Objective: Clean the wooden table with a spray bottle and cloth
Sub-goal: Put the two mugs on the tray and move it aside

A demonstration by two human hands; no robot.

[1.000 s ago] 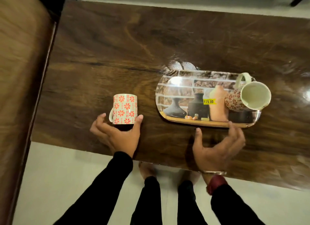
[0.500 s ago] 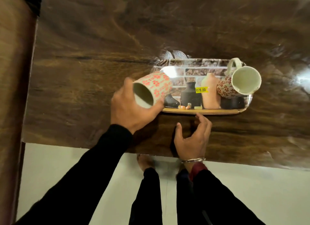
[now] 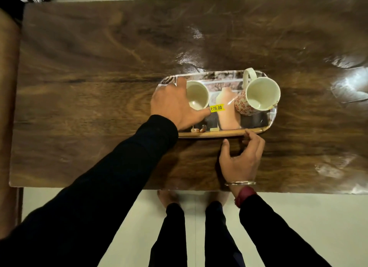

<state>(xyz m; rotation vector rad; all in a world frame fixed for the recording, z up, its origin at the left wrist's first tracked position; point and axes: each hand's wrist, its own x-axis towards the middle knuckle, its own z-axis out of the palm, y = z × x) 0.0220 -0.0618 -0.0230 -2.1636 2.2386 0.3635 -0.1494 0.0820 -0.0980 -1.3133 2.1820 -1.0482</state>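
Wooden table (image 3: 89, 67) runs left-right; left hand (image 3: 173, 105) grips mug (image 3: 199, 95) upright on tray (image 3: 272, 111).

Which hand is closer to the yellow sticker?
Left. The left hand, holding a mug, has its thumb beside the sticker; the right hand is below, at the near edge of the tray.

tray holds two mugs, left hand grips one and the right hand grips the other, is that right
Not quite. The head view shows the right hand with its fingers at the near rim of the tray, not gripping the right mug. The rest holds: both mugs are on the tray, and the left hand grips the left mug.
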